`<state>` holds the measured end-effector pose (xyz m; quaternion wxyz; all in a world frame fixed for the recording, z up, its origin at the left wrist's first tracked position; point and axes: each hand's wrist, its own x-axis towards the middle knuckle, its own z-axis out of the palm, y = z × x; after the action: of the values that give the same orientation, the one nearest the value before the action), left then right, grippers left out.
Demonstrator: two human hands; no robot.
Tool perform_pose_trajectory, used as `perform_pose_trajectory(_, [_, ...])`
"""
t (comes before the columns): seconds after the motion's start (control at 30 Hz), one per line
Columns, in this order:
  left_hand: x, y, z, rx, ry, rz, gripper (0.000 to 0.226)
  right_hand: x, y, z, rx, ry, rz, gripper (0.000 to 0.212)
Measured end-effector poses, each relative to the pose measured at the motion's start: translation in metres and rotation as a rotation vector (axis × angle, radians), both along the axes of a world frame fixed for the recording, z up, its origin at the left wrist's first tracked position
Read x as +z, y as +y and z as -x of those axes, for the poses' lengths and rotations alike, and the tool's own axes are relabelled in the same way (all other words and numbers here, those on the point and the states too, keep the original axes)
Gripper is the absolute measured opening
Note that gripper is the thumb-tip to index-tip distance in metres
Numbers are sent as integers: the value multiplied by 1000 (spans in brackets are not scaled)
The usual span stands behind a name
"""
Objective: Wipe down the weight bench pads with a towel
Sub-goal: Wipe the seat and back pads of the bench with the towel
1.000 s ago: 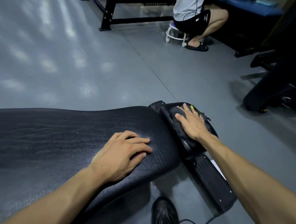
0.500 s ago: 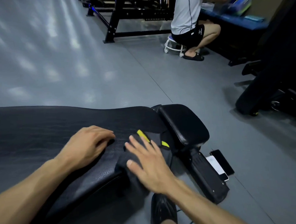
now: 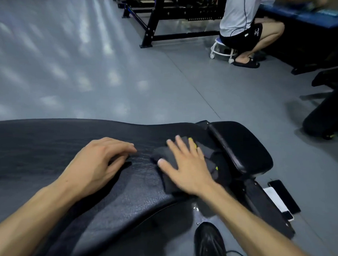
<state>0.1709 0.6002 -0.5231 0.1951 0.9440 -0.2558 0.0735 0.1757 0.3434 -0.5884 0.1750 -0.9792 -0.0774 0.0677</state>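
The right hand (image 3: 186, 165) lies flat on the towel (image 3: 166, 177), its fingers straight and spread, and it presses the cloth down on the long pad (image 3: 50, 151) of the bench. It does not grip the towel; it only pushes on it from above. The left hand (image 3: 100, 161) rests on the same pad, just beside the towel on the side away from the small pad, with its fingers loosely bent and nothing held in them. I think that it only steadies the body.

The towel is dark, with small yellow-green marks, and it is bunched at the end of the long pad, close to the gap before the small pad (image 3: 241, 146). The small pad is on the far side of the towel from the left hand and nothing touches it.

The step in hand seems to be the wiping of the long pad, near its end. Most of this pad, beyond the left hand, is not yet under the cloth. The next move probably calls for a flat, firm push of the towel along the pad toward the left hand, and this hand should leave the way.

Under the small pad two phones (image 3: 281, 198) lie on the floor (image 3: 124, 81). Well apart from the bench, a person (image 3: 241, 20) sits on a low stool (image 3: 221, 51).
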Motion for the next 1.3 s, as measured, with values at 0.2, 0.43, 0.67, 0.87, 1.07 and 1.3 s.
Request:
perform_pose_trajectory(0.2, [-4, 4, -14, 37, 21, -10, 37, -5, 8, 8, 244, -127, -59, 76])
perform_pose_trajectory(0.43, [-3, 15, -14, 40, -11, -34, 43, -12, -14, -107, -241, 78, -63, 79])
perform_pose_trajectory(0.67, [-14, 14, -26, 34, 0, -59, 44, -3, 18, -29, 351, -96, -125, 75])
perform_pose_trajectory(0.87, [-11, 26, -19, 28, -21, -100, 42, -11, -26, -157, -269, 41, -71, 64])
perform_pose_trajectory(1.07, [-1, 48, -11, 181, -63, -85, 56, 5, 81, -101, 191, -54, -87, 71])
perform_pose_trajectory(1.3, [22, 54, -1, 301, -118, -1, 59, 3, 53, -18, 584, -150, -137, 68])
